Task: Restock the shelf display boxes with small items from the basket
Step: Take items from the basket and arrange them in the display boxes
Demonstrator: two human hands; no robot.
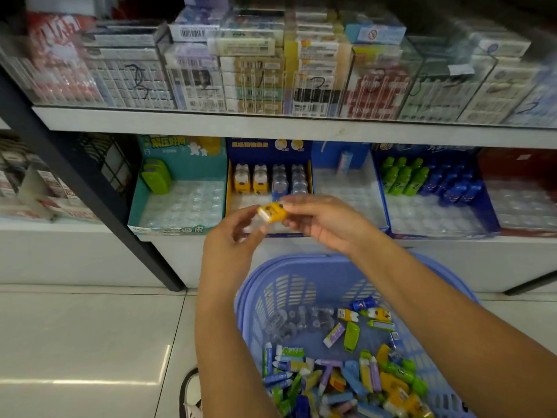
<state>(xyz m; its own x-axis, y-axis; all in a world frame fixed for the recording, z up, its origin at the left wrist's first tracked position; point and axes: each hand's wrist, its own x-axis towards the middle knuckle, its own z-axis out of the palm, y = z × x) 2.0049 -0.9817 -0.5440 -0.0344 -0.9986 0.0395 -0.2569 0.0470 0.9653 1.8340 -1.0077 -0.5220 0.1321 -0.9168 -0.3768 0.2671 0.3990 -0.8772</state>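
Restocking at the blue display box (268,149), which stands on the lower shelf (211,123).

The right hand (324,220) pinches one small yellow item (272,213) just in front of this box, above its clear tray. The left hand (230,238) reaches up with curled fingers to the item's white end; blur prevents telling whether it grips.

The item appears to be light, rigid plastic with smooth and probably slippery faces. A fingertip pinch across its two broad sides should be enough, and it looks neither soft nor fragile.

**Counts**
- Blue display box, back row: two yellow items and two grey-clear ones. The front sockets are unfilled.
- Teal box (180,176), left of the blue display box: a few green items in its rear corner. The exact number is unclear.
- Second box to the right (391,188): one cluster of green bottles and one of blue, too crowded to count.
- Purple basket (301,262), below the blue display box: dozens of mixed small items, at least two of them yellow like the one held.
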